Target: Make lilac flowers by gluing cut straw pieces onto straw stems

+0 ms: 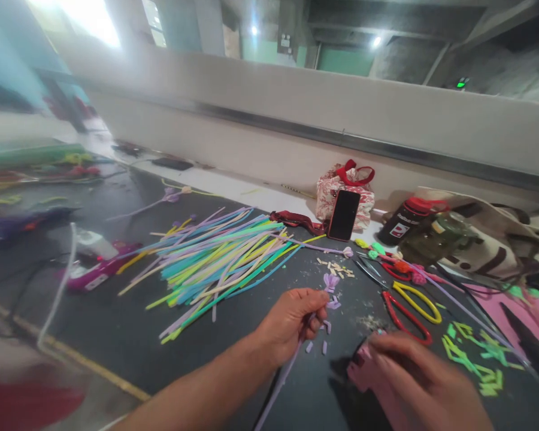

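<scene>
My left hand is closed in a pinch on a lilac pipe-cleaner stem, with a small lilac flower head showing above the fingertips. The stem hangs down below the hand toward the bottom edge. On the right, my right hand is closed around a pink tool, whose lower part is partly hidden by the hand and blurred. Short lilac pieces lie on the dark table between the hands.
Many pastel pipe cleaners lie left of centre. A purple glue gun is farther left. Red-handled pliers, yellow-handled pliers and green scraps lie right. Behind stand a phone, a patterned bag and a black bottle.
</scene>
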`<action>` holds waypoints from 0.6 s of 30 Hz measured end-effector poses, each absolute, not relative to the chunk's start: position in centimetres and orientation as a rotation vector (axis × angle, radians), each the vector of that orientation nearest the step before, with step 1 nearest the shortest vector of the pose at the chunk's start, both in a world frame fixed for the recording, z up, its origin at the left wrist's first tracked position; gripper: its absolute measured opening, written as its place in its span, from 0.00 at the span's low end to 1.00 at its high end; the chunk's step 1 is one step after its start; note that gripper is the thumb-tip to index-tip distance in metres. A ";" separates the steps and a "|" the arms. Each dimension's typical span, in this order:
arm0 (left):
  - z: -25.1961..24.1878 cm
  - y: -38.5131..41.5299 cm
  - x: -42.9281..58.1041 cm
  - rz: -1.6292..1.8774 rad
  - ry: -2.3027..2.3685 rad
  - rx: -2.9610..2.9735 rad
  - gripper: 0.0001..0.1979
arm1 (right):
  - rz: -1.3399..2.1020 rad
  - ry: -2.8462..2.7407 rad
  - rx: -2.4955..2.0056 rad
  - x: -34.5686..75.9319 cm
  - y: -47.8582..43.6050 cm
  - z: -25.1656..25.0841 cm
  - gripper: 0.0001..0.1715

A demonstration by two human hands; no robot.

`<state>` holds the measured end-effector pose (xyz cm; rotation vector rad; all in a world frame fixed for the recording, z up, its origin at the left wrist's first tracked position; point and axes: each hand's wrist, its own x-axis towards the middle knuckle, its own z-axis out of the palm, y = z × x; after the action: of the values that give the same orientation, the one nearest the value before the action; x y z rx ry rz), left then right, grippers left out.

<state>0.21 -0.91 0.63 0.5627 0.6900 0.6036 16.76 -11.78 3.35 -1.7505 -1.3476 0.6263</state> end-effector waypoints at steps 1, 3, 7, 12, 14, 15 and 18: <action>0.6 -1.0 0.2 0.601 0.692 0.571 0.14 | 0.703 -1.201 -1.758 15.5 -10.8 3.9 0.09; 0.7 -1.0 0.2 0.608 0.691 0.579 0.15 | 0.858 -1.086 -1.703 13.8 -8.9 4.2 0.11; 0.9 -1.0 0.0 0.631 0.676 0.573 0.15 | 0.974 -1.146 -1.575 12.6 -6.7 3.5 0.11; 1.1 -1.0 -0.1 0.693 0.664 0.561 0.15 | 0.967 -1.266 -1.552 12.8 -6.1 3.4 0.08; 1.1 -1.0 -0.2 0.699 0.665 0.564 0.15 | 0.994 -1.245 -1.537 12.9 -6.0 3.3 0.08; 1.1 -1.0 -0.2 0.700 0.671 0.568 0.15 | 1.006 -1.224 -1.532 12.9 -5.9 3.2 0.08; 1.1 -1.0 -0.1 0.706 0.693 0.582 0.14 | 1.003 -1.194 -1.529 12.8 -5.7 3.0 0.08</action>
<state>-0.09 -0.97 1.09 0.5825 0.6925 0.7057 12.77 -5.66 3.02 -1.5289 -1.1942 1.0033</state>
